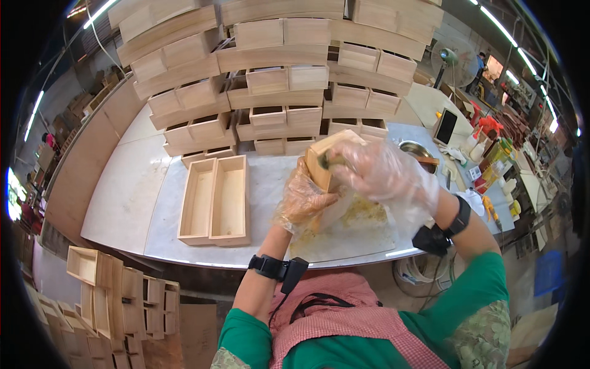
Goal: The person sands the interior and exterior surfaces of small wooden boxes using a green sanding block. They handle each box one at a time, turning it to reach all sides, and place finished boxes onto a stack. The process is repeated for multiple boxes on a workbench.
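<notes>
My left hand (pixel 303 195), in a clear plastic glove stained yellowish, is closed around a pale wooden box (pixel 316 173) and keeps it tilted above the table. Against the upper part of that box, my right hand (pixel 381 169), also gloved in clear plastic, presses a small dark greenish pad (pixel 324 161). The right fingers hide most of the pad. Below both hands a sheet with yellow-brown stains (pixel 362 218) lies on the tabletop. Two open wooden boxes (pixel 214 200) sit side by side to the left of my left hand.
Stacked wooden boxes (pixel 279 80) rise along the table's far side. At the right are a metal bowl (pixel 415 149), a propped phone (pixel 445 127), bottles (pixel 476 150) and an orange-handled tool (pixel 490 209). More boxes (pixel 107 295) are piled at the lower left, beyond the table's front edge.
</notes>
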A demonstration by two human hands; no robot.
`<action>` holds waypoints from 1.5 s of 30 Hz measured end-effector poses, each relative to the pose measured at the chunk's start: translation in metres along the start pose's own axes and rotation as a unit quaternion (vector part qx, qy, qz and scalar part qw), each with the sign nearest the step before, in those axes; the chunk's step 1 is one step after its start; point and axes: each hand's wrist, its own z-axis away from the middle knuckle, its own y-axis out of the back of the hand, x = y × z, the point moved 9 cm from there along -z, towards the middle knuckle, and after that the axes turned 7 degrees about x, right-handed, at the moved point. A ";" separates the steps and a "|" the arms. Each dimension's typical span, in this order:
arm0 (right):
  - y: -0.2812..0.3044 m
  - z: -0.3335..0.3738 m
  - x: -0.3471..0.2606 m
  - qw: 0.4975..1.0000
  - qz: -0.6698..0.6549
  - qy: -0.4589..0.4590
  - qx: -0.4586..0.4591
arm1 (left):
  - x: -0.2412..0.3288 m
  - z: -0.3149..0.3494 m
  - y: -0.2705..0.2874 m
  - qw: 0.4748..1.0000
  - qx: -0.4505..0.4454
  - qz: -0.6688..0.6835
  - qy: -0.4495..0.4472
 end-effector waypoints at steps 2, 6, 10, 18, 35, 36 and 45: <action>0.001 0.004 -0.008 0.999 -0.003 -0.015 -0.037 | -0.003 0.005 0.004 1.000 0.012 -0.005 -0.001; -0.016 -0.032 0.002 0.998 0.032 -0.018 -0.045 | 0.015 0.003 -0.005 0.999 0.022 0.030 -0.010; -0.010 -0.026 0.043 0.997 0.034 0.049 0.056 | 0.007 0.000 -0.009 1.000 0.010 -0.004 0.020; -0.003 0.008 -0.003 0.998 0.036 0.027 0.035 | 0.016 0.006 -0.003 1.000 0.013 0.020 -0.004; 0.007 0.034 0.043 0.989 0.040 -0.143 0.011 | 0.015 0.005 -0.001 0.999 0.016 -0.047 0.018; 0.011 0.033 0.041 0.993 0.043 -0.099 0.044 | 0.016 0.005 0.001 0.997 0.021 -0.067 0.016; -0.026 -0.028 0.019 0.988 0.029 0.126 0.090 | 0.013 0.003 -0.006 0.998 -0.007 -0.064 0.025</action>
